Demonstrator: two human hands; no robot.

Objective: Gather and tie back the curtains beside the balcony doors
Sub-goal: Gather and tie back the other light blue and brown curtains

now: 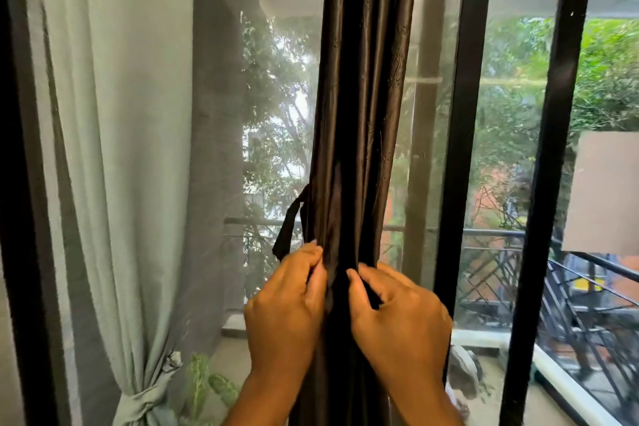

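Gripping the dark curtain (359, 107) with both hands, I have it bunched into one narrow column that hangs straight down the middle of the view. My left hand (287, 308) is on the left side of the bundle, its fingers curled in and pinching the folds. My right hand (397, 311) is just across from it on the right side, its fingers hooked around a dark strip of cloth against the front of the bundle; I cannot tell whether that strip is a fold or part of the tie. The two hands sit level with each other, nearly touching, with only the gathered cloth between them.

Up and to the left of my left hand, a dark tie strap (288, 228) loops out from the side of the curtain, and its loose end hangs down to just above my left knuckles.

Far to the left of my left hand hangs a pale green curtain (117, 114), already gathered, with a matching band (145, 401) cinched around it low down. Beside that band, a leafy plant (204, 387) shows through the screen.

To the right of my right hand stand the black door frames (460, 149), and beyond the glass a black balcony railing (491, 273) and green trees (608, 79).
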